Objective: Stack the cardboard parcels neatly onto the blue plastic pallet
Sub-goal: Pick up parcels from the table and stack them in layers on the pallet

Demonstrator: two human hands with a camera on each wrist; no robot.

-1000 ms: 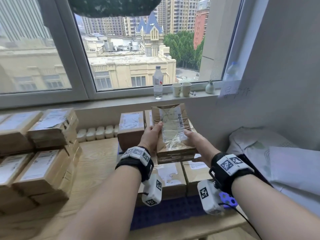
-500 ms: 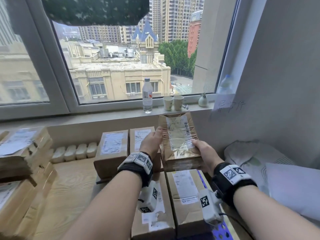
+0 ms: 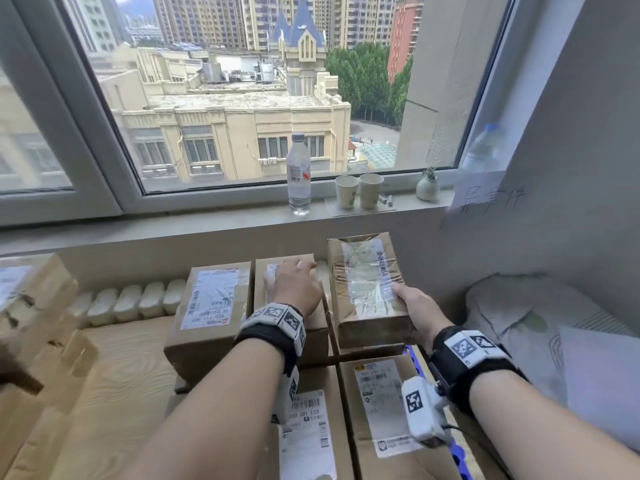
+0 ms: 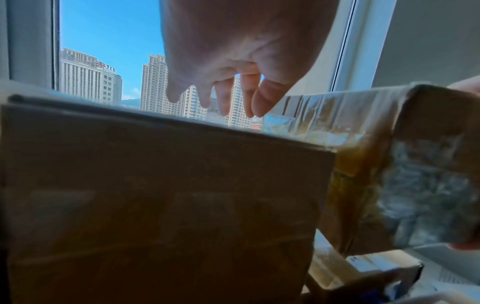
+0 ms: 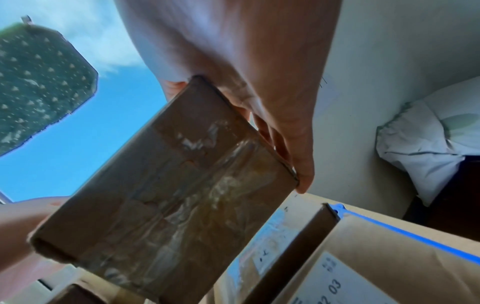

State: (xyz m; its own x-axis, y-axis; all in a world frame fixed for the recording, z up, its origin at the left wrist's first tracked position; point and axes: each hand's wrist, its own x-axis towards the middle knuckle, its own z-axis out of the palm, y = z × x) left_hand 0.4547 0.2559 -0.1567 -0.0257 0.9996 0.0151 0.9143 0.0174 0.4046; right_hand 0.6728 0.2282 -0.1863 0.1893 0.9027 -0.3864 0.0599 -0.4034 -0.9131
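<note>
The right hand grips the taped parcel at its near right corner, its long axis running toward the window. The left hand lies flat and relaxed on the neighbouring parcel just left, so the open slot is straight below.

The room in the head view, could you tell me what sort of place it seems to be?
Probably a spare room in a high-rise flat or office, used for parcel sorting: cardboard parcels on a blue pallet, a pillow nearby, and a water bottle on the windowsill overlooking city rooftops.

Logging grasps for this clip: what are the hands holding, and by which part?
The right hand grips the taped parcel at its near right corner. The left hand holds nothing, fingers relaxed over a neighbouring parcel.
</note>
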